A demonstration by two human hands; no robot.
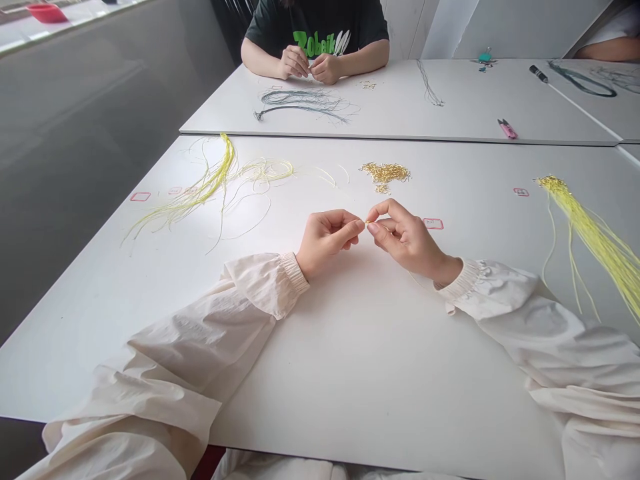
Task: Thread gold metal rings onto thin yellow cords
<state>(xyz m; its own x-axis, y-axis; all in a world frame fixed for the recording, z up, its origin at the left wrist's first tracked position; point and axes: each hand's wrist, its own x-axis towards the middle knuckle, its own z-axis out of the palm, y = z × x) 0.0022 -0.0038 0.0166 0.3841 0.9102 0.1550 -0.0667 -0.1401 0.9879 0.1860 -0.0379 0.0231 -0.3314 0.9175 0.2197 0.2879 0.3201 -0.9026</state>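
My left hand (330, 237) is closed in a pinch, its thumb and forefinger tips meeting those of my right hand (410, 240) above the white table. Between the fingertips a tiny gold piece (367, 223) shows; its shape is mostly hidden. A thin pale thread (423, 285) trails out below my right hand. Just beyond the hands lies a pile of small gold metal findings (386, 173). Loose yellow cords (217, 177) spread over the table at the left. At the right rests a yellow cord bundle (593, 223) with gold pieces at its far end.
Across the joined tables (150, 280) a person in a dark shirt (320, 40) handles something small. Before them lie grey cords (303, 107). Pink thread snips (507, 129), a black-handled tool (539, 73) and red-edged labels (433, 224) lie about. Another person's arm (610, 50) shows at far right.
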